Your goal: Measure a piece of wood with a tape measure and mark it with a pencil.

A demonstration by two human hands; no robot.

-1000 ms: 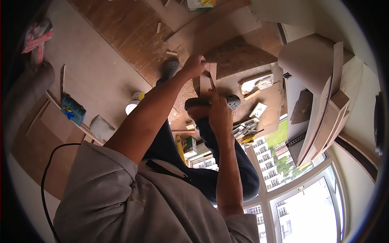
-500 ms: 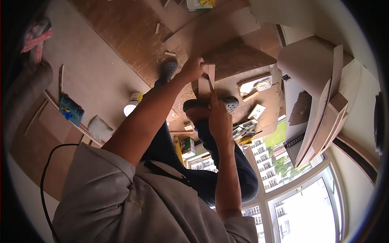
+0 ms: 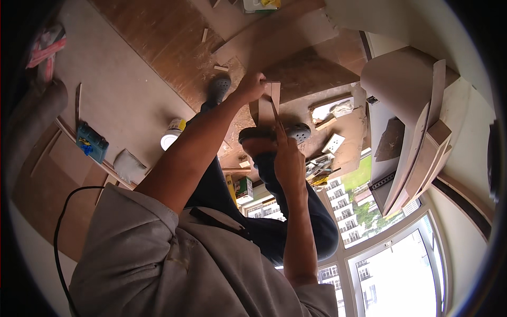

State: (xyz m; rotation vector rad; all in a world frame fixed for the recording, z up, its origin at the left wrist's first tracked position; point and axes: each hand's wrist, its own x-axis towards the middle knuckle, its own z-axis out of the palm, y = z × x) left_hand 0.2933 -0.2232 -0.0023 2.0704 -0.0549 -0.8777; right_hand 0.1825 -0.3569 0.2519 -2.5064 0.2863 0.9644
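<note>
My left hand (image 3: 252, 89) is closed on the upper left edge of a narrow wooden board (image 3: 268, 111). My right hand (image 3: 288, 158) wraps around the near end of a long, thin-bladed tool (image 3: 275, 113), which looks like a handsaw seen nearly edge-on. Its tapered tip lies against the face of the board, just to the right of my left hand. A grey clog (image 3: 255, 134) on my foot is at the board's near end, with that leg bent under my right arm. My fingers cover the tool's handle.
Wood scraps and shavings litter the brown floor (image 3: 158, 53). A white tub (image 3: 170, 138) stands left of my left forearm. A white socket plate (image 3: 334, 142) and small tools lie on the right, near stacked panels (image 3: 422, 153) and a window (image 3: 396, 269). A blue tray (image 3: 92, 142) sits far left.
My right hand has drawn slightly back toward me with the thin-bladed tool. My left hand and the board have hardly moved.
</note>
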